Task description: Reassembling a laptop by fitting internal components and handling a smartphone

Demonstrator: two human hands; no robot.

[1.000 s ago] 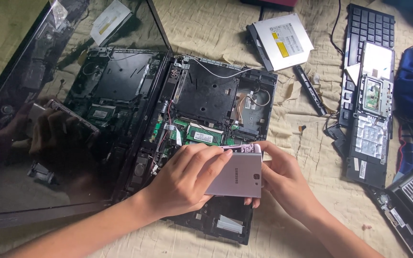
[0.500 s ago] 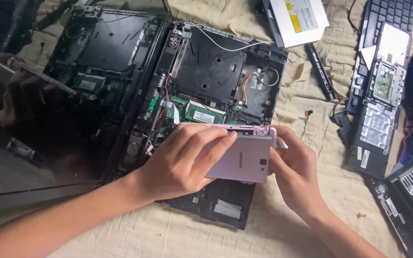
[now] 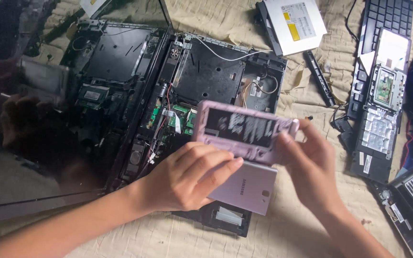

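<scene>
Both hands work over the gutted laptop. My left hand [image 3: 190, 174] is half curled, palm down, fingers pressing on the back of a pinkish-silver smartphone [image 3: 245, 187] that lies face down on the laptop's lower edge. My right hand [image 3: 311, 167] has thumb and fingers pinched on the right end of a soft pink phone case [image 3: 242, 131], holding it tilted just above the phone with its dark inner side toward me; the case is clear of the phone.

Under them sits the opened laptop base [image 3: 216, 86], its cover off, with a green circuit board [image 3: 173, 117] showing just left of the case. Its dark screen [image 3: 39, 110] lies folded out flat to the left. Farther up on the beige cloth [image 3: 288, 224] lies an optical drive [image 3: 295, 21], and to the right the removed keyboard and palm-rest panel [image 3: 383, 81].
</scene>
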